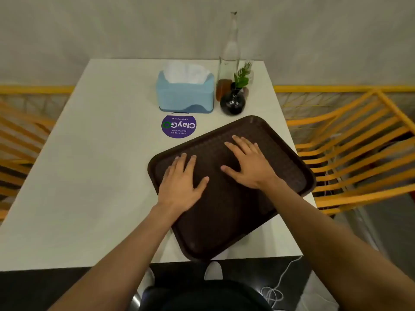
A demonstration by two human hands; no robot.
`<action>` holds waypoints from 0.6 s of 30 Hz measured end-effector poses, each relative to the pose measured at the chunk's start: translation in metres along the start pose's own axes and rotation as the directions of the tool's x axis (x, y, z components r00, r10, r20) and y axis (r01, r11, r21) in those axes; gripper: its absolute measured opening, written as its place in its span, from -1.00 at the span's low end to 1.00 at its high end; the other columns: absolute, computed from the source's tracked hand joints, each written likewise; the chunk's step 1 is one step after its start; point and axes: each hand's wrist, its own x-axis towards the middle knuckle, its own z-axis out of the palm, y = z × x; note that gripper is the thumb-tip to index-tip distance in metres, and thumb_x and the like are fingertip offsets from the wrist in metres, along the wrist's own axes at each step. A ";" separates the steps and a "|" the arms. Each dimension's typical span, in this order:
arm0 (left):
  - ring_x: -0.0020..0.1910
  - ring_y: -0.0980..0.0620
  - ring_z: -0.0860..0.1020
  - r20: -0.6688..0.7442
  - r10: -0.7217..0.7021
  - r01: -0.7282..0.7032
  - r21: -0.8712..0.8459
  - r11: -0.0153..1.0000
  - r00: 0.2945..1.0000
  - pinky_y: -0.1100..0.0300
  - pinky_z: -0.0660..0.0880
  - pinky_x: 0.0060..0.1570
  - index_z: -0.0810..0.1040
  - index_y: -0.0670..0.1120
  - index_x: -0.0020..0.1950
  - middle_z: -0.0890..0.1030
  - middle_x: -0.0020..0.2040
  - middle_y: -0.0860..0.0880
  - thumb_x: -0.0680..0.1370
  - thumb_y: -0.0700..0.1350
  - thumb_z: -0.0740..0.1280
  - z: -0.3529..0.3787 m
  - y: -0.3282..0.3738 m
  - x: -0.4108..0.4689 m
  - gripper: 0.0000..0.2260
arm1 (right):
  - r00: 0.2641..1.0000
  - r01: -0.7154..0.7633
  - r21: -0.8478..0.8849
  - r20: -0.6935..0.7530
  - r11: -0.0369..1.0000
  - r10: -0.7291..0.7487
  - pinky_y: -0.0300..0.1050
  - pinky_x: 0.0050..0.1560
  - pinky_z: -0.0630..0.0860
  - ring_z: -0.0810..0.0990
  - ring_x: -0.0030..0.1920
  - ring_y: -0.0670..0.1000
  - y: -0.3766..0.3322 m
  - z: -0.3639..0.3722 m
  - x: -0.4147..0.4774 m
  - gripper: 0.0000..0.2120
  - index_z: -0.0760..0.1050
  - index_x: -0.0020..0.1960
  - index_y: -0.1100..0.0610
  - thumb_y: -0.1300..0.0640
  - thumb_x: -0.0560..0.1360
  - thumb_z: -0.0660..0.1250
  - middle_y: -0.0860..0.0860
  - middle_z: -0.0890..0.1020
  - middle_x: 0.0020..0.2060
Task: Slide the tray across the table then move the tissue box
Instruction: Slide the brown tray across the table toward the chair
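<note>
A dark brown tray (224, 216) lies skewed on the right half of the white table (89, 176), its near corner reaching the front edge. My left hand (182, 180) rests flat on the tray's left part, fingers spread. My right hand (249, 162) lies flat on its middle, fingers apart too. Neither hand grasps anything. The light blue tissue box (185, 95) stands upright at the back middle of the table, white tissue sticking out of its top, well beyond both hands.
A round purple sticker (179, 126) lies between box and tray. To the right of the box stand a small black vase with a green sprig (232, 102), a tall glass bottle (230, 52) and a brown jar (222, 88). Yellow slatted chairs (350, 142) flank both sides.
</note>
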 end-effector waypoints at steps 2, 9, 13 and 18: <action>0.62 -0.14 0.10 0.032 -0.014 0.013 0.018 1.000 0.999 -0.11 0.13 0.56 0.14 0.00 0.63 0.17 0.64 -0.14 0.56 0.40 0.08 0.005 0.003 -0.006 -0.25 | 0.998 0.030 -0.016 0.063 0.999 -0.029 0.27 0.55 -0.09 -0.09 0.61 0.07 0.006 0.001 0.000 -0.25 0.05 0.62 -0.09 -0.37 0.54 0.13 0.00 0.01 0.64; 0.64 -0.12 -0.01 0.077 -0.001 -0.010 0.139 0.990 0.997 -0.06 -0.03 0.58 0.08 0.02 0.66 0.08 0.66 -0.13 0.53 0.47 -0.02 0.015 -0.007 -0.020 -0.19 | 0.983 0.029 -0.060 0.182 0.998 -0.017 0.17 0.55 -0.22 -0.15 0.61 0.00 0.016 0.012 0.001 -0.28 0.00 0.61 -0.25 -0.49 0.52 -0.09 -0.09 -0.05 0.64; 0.64 -0.12 -0.02 0.091 0.013 -0.025 0.134 0.991 0.996 -0.06 -0.04 0.58 0.11 -0.02 0.65 0.08 0.66 -0.14 0.57 0.41 0.05 0.010 -0.018 -0.020 -0.23 | 0.986 0.006 -0.088 0.166 0.996 0.009 0.16 0.54 -0.17 -0.11 0.61 -0.01 0.004 0.015 0.002 -0.27 -0.01 0.59 -0.30 -0.55 0.49 -0.14 -0.11 -0.02 0.63; 0.56 -0.15 0.17 0.075 0.123 -0.133 0.142 0.981 0.990 -0.04 0.15 0.52 0.29 -0.06 0.59 0.22 0.60 -0.15 0.64 0.22 0.13 0.000 -0.032 -0.025 -0.41 | 0.988 -0.094 -0.093 0.117 0.991 0.105 0.18 0.51 -0.08 -0.05 0.60 0.02 -0.024 0.023 0.005 -0.27 0.06 0.58 -0.31 -0.55 0.48 -0.11 -0.10 0.03 0.63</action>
